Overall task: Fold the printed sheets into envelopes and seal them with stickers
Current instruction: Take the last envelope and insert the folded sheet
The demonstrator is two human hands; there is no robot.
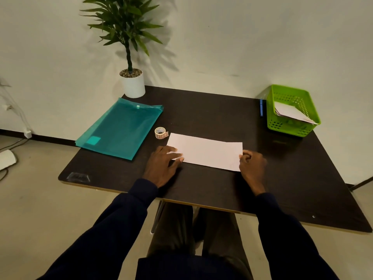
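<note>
A white sheet (pixel 207 151), folded into a long rectangle, lies flat in the middle of the dark table (pixel 201 116). My left hand (pixel 161 165) rests at its left end, fingers spread, with the fingertips pressing the near left corner. My right hand (pixel 252 163) is at the right edge, fingers curled and pinching the near right corner of the sheet. A small roll of stickers (pixel 160 132) stands just beyond the sheet's far left corner. A green plastic basket (pixel 290 126) at the back right holds several folded paper pieces (pixel 290 113).
A teal plastic document folder (pixel 121 128) lies at the left of the table. A potted plant in a white pot (pixel 133 84) stands at the back left corner. A blue pen (pixel 261 107) lies beside the basket. Cables run on the floor at left.
</note>
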